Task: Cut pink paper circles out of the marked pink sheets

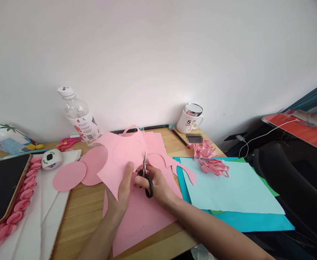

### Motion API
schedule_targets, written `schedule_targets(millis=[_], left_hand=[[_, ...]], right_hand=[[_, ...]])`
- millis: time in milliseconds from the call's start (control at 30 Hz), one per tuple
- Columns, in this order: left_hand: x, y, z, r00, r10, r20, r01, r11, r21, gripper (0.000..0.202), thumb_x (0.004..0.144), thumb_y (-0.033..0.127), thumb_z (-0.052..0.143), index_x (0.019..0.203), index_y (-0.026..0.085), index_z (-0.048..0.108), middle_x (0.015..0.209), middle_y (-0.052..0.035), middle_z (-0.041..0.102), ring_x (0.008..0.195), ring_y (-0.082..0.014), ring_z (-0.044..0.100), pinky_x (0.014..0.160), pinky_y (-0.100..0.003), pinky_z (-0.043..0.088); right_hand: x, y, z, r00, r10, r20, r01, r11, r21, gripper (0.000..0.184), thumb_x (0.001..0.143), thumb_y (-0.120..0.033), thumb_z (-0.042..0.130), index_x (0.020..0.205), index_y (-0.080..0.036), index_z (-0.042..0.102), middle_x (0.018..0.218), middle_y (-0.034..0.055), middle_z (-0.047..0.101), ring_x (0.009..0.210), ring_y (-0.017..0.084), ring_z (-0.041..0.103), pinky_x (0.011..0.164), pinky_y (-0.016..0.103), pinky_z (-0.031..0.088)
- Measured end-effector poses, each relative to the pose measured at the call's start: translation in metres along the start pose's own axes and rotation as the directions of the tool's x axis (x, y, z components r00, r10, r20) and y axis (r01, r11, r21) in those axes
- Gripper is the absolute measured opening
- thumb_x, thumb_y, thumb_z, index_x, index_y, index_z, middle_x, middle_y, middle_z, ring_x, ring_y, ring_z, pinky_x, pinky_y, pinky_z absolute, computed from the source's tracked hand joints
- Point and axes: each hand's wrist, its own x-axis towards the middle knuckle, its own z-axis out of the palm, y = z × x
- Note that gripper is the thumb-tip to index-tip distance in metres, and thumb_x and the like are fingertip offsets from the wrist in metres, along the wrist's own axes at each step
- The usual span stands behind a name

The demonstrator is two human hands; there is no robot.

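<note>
Here we are at the scissors: a slim steel pair with black handles (144, 167), sitting in the right hand (156, 180), its long axis running nearly straight away from the person, tips foremost. And look where those tips lie: right on the right-hand side of the faint circle (128, 153) drawn on a thin pink paper sheet with scooped-out edges (108, 144). The circle lies just left of the blades, and that, I'd judge, is the relation everything turns on, blade line against curved outline.

The right hand is the nearer to the steel, naturally, fingers wrapped closely around the handles; the blades look nearly together, though their exact gap is too fine to call. Over on the other side, the left hand (124, 186) has a pinch on the sheet's near part, thumb flat on top just below the circle, the fingers beneath hidden from us. The two hands are close, only a narrow space between thumb and handles.

Underneath them, a larger flat pink paper sheet (144, 220) on the table; off to the left, two smooth pink paper discs (69, 176), one overlapping the other.
</note>
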Motion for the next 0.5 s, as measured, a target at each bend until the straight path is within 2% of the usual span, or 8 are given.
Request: schedule_targets(millis=[100, 267, 367, 500], left_hand=[[-0.006, 0.004, 0.004, 0.995, 0.056, -0.079, -0.055, 0.998, 0.016, 0.048, 0.070, 0.040, 0.071, 0.112, 0.022, 0.059, 0.113, -0.0071, 0.067, 0.117, -0.0264, 0.055, 0.095, -0.037, 0.049], [-0.012, 0.014, 0.003, 0.998, -0.009, -0.062, 0.016, 0.994, 0.104, 0.037, 0.068, 0.038, 0.073, 0.100, 0.023, 0.062, 0.100, -0.0068, 0.071, 0.114, -0.0288, 0.057, 0.090, -0.038, 0.052], [-0.015, 0.023, 0.006, 0.999, -0.028, -0.047, 0.033, 0.995, 0.094, 0.044, 0.065, 0.038, 0.076, 0.104, 0.023, 0.061, 0.111, -0.0063, 0.068, 0.113, -0.0274, 0.058, 0.092, -0.036, 0.052], [-0.019, 0.030, 0.013, 0.998, 0.029, -0.050, -0.026, 0.998, 0.058, 0.045, 0.071, 0.040, 0.070, 0.112, 0.024, 0.060, 0.120, -0.0035, 0.064, 0.117, -0.0248, 0.056, 0.100, -0.034, 0.048]], right_hand=[[0.000, -0.003, -0.002, 0.999, -0.035, 0.000, 0.035, 0.999, 0.013, 0.043, 0.056, -0.044, 0.080, 0.081, -0.019, 0.055, 0.068, -0.0012, 0.055, 0.063, 0.014, 0.048, 0.059, 0.027, 0.039], [-0.001, -0.002, -0.003, 0.996, -0.085, 0.022, 0.085, 0.996, 0.017, 0.037, 0.062, -0.043, 0.078, 0.078, -0.019, 0.055, 0.070, -0.0018, 0.052, 0.065, 0.013, 0.046, 0.062, 0.027, 0.040], [-0.001, 0.000, -0.003, 0.994, -0.102, 0.035, 0.101, 0.994, 0.036, 0.034, 0.066, -0.041, 0.077, 0.078, -0.018, 0.055, 0.071, -0.0020, 0.050, 0.066, 0.013, 0.046, 0.064, 0.027, 0.040], [0.000, 0.002, -0.004, 0.991, -0.120, 0.052, 0.117, 0.991, 0.058, 0.034, 0.066, -0.040, 0.077, 0.080, -0.017, 0.057, 0.071, -0.0019, 0.051, 0.066, 0.012, 0.045, 0.064, 0.026, 0.040]])
